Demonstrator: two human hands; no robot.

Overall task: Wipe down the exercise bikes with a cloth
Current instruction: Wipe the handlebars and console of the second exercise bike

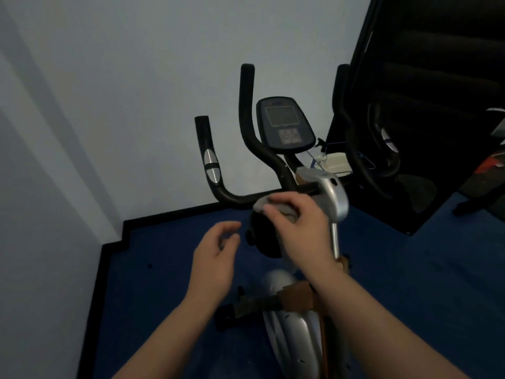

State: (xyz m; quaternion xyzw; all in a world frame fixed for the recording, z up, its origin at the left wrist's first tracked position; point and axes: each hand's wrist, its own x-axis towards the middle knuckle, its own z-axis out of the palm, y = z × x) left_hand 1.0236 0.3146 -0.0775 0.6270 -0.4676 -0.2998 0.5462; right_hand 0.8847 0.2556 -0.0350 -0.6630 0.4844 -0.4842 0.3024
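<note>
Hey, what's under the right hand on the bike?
A grey cloth is bunched under the right hand, pressed at the handlebar by the silver stem. The hand covers most of the cloth and the bar beneath.

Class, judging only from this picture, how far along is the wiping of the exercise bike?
Done: no surface shows clearly as wiped. In hand: the right hand presses a grey cloth at the handlebar near the stem; the left hand hovers empty. Left: the console, upright grips and silver frame appear still to do.
</note>
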